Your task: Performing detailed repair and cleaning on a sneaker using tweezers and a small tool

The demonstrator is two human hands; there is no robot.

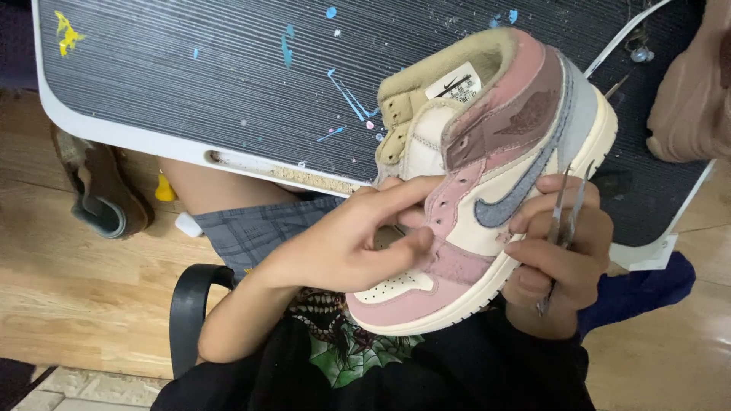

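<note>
A small high-top sneaker (pixel 487 144) in pink, cream, mauve and grey is held up over my lap, toe pointing down toward me. My left hand (pixel 343 243) reaches into the lace area, forefinger and thumb pinched at the eyelets with no laces visible. My right hand (pixel 560 247) grips the shoe's sole side from the right. The same hand also holds thin metal tweezers (pixel 565 221) against the sole, tips pointing up.
A dark ribbed work board (pixel 228 76) with a white rim and paint specks lies ahead. A tan shoe (pixel 693 91) sits at the right edge, a worn shoe (pixel 103 190) on the wooden floor at left. A black chair arm (pixel 186 304) curves beside my lap.
</note>
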